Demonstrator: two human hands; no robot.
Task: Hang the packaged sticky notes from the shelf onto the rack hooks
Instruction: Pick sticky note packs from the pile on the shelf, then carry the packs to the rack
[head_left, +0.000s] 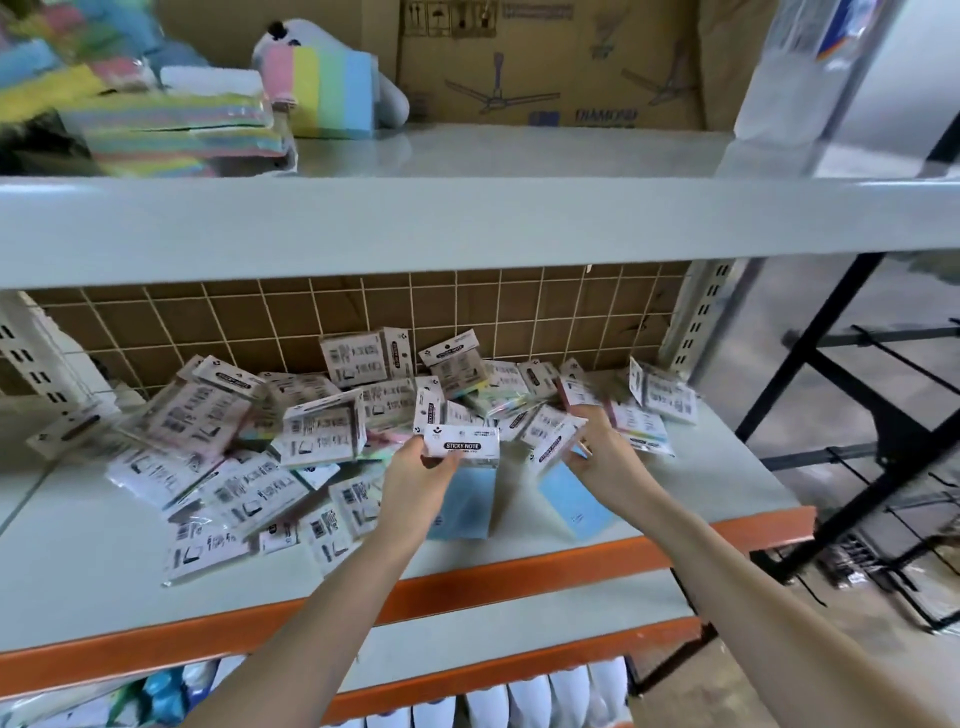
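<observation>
A heap of packaged sticky notes (291, 441) lies across the grey middle shelf (727, 467). My left hand (415, 473) grips one pack (461, 447) by its white "STICKY NOTE" header card, its blue pad hanging below. My right hand (602, 452) pinches a second pack (553, 447) by its header, with a blue pad (576, 506) under it. Both packs sit just above the shelf, at the front of the heap. A black wire rack (883, 467) with thin hooks stands to the right of the shelving.
An upper shelf (467, 228) overhangs the heap and carries coloured note stacks (171, 130), a plush toy (332, 62) and a fan carton (545, 62). A wire grid (415, 312) backs the middle shelf. An orange beam (519, 577) edges its front.
</observation>
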